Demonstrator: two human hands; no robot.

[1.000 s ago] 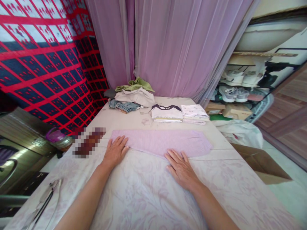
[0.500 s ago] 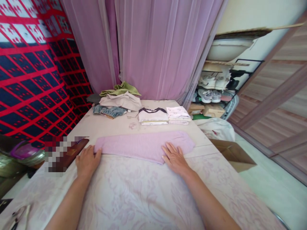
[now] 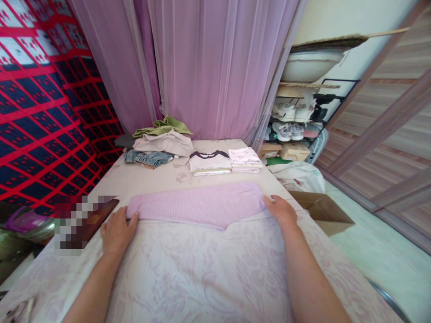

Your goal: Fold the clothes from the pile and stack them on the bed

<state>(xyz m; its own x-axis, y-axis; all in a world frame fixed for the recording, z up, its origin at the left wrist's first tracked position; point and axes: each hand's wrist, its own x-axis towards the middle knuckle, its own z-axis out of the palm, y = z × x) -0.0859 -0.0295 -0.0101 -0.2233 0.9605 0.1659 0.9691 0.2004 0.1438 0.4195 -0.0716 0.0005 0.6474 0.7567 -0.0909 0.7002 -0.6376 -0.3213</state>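
Note:
Pale pink ribbed trousers (image 3: 191, 205), folded lengthwise, lie flat across the bed-like surface in front of me. At their narrow left end rests my left hand (image 3: 118, 229), fingers outstretched and thumb along the fabric edge, not gripping. My right hand (image 3: 280, 209) is at the gathered right end, its thumb side touching the cloth and the fingers extended; some of them are turned from view. Beyond the trousers lie a folded white T-shirt (image 3: 210, 164) with a dark collar and a folded light patterned garment (image 3: 244, 155), each on a small stack.
A loose clothes pile (image 3: 163, 146) with jeans and a green piece sits at the back left. A partly blurred brown object (image 3: 99, 220) lies by the left edge. To the right on the floor stands a cardboard box (image 3: 321, 211), with a shoe rack (image 3: 292, 125) behind.
My right hand has moved right, from lying on the trousers to their right end. My left hand stays at the left end. The view has shifted slightly.

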